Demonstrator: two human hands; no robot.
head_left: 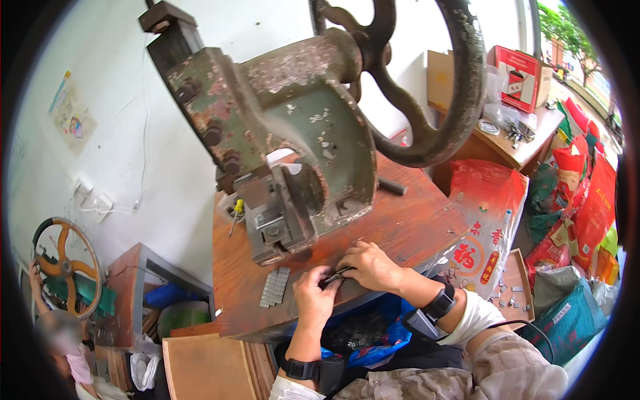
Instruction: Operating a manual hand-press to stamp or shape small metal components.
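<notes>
Over the front edge of a reddish-brown wooden table [427,220], my hands meet around a small, dark, narrow piece [338,275]. My left hand [315,293] pinches its left end, and the curled fingers of my right hand [375,267] close on the other end. Fingers cover most of it, so its kind is unclear. Left of my left hand, small grey metal pieces [274,287] lie flat in close rows. Just beyond my hands stands a worn green hand press [313,127], with a metal die block [272,227] at its foot.
The press's large handwheel [467,80] overhangs the right side. A yellow-handled screwdriver [238,208] lies behind the die block. Below the table is a blue bag [383,343]; a shallow tray [522,267] with metal bits sits at right. Another person [63,337] is by a wheel [67,267] at far left.
</notes>
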